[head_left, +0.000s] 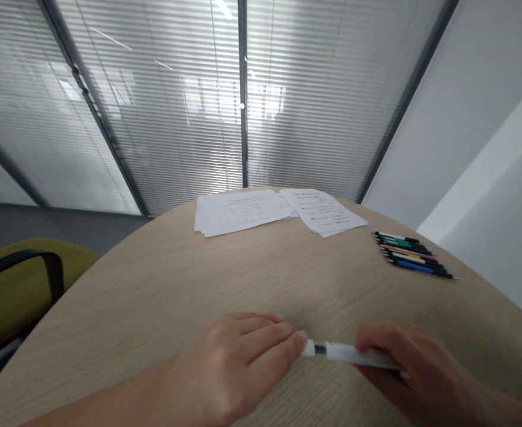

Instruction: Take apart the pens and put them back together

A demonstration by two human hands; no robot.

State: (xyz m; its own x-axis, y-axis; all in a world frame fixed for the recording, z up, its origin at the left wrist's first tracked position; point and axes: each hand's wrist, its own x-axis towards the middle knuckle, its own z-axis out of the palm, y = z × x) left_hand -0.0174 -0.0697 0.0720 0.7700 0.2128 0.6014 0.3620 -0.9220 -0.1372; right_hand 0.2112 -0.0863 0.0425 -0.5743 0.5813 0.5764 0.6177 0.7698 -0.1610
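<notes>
A white pen (pixel 343 351) is held sideways between my two hands, low over the near part of the round wooden table (pixel 190 279). A short dark section shows between its two white parts. My left hand (pixel 247 362) is closed around the left end, with most of that part hidden under the fingers. Around the longer right part, the thumb and fingers of my right hand (pixel 410 367) are wrapped. Which part is the cap, I cannot tell.
Several pens (pixel 414 255) lie in a row at the table's right. Printed sheets (pixel 243 210) and another printed page (pixel 323 212) rest at the far edge. A green chair (pixel 43 279) with a black armrest stands on the left. Windows with blinds (pixel 185 118) are behind.
</notes>
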